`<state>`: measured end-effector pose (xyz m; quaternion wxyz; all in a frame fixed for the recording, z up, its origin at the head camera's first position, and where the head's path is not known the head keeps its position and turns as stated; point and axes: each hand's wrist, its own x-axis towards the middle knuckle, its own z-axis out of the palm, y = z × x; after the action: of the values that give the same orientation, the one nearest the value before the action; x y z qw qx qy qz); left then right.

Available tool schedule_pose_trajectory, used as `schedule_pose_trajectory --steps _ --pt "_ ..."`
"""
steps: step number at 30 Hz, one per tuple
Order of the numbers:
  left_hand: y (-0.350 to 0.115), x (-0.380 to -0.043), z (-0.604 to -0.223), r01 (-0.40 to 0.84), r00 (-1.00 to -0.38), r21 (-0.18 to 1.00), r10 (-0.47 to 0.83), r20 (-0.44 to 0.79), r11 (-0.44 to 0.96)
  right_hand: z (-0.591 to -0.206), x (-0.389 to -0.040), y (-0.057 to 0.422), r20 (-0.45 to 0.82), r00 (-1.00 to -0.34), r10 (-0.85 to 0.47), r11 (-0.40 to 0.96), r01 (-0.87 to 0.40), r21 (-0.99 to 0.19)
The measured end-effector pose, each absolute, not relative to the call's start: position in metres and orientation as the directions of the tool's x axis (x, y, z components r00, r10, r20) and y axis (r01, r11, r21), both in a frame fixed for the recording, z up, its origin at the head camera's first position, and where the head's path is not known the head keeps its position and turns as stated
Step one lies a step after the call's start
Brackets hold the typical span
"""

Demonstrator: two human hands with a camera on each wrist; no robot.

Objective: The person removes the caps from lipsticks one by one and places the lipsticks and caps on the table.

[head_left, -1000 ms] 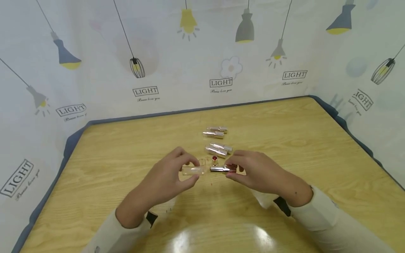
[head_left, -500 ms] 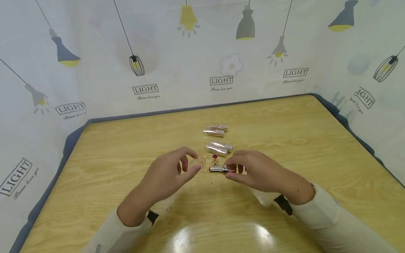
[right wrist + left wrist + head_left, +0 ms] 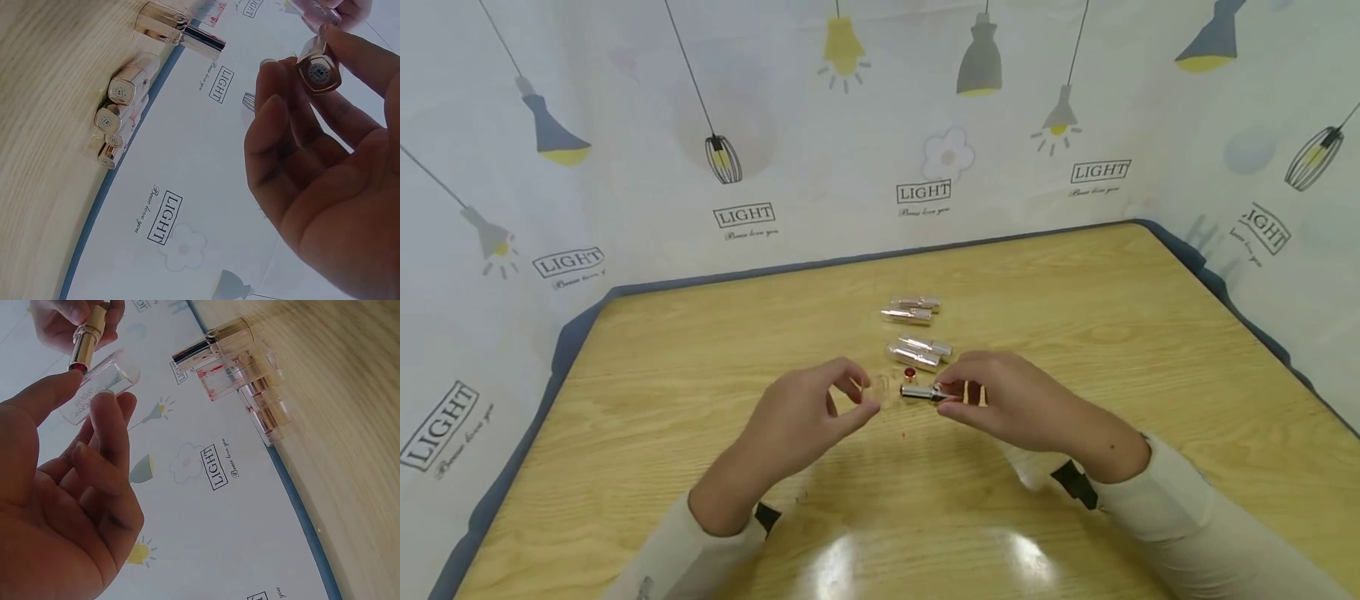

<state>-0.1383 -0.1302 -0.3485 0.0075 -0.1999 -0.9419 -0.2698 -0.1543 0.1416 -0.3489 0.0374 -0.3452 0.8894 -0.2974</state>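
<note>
Lipsticks [image 3: 913, 358] with clear caps lie in two pairs, and a red-topped tube [image 3: 910, 375] stands upright nearer, just beyond the held pieces. The left hand [image 3: 805, 408] pinches a clear cap [image 3: 111, 375]; the right hand [image 3: 1018, 404] grips a shiny lipstick tube [image 3: 917, 392] (the two near each other but apart) above the glossy wood-grain table [image 3: 737, 333]. Behind rises a pale backdrop [image 3: 812, 158] printed with lamps.
</note>
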Motion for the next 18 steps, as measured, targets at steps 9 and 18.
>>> schedule_pose_trajectory --steps 9,18 --pt "-0.12 -0.145 -0.365 0.368 -0.913 0.418 0.409 -0.008 0.83 -0.352 -0.157 0.143 0.087 -0.78 -0.619 0.573 -0.525 -0.629" --pt "-0.115 -0.152 -0.371 0.363 -0.915 0.386 0.403 -0.025 0.848 -0.355 -0.157 0.142 0.079 -0.787 -0.612 0.577 -0.513 -0.635"
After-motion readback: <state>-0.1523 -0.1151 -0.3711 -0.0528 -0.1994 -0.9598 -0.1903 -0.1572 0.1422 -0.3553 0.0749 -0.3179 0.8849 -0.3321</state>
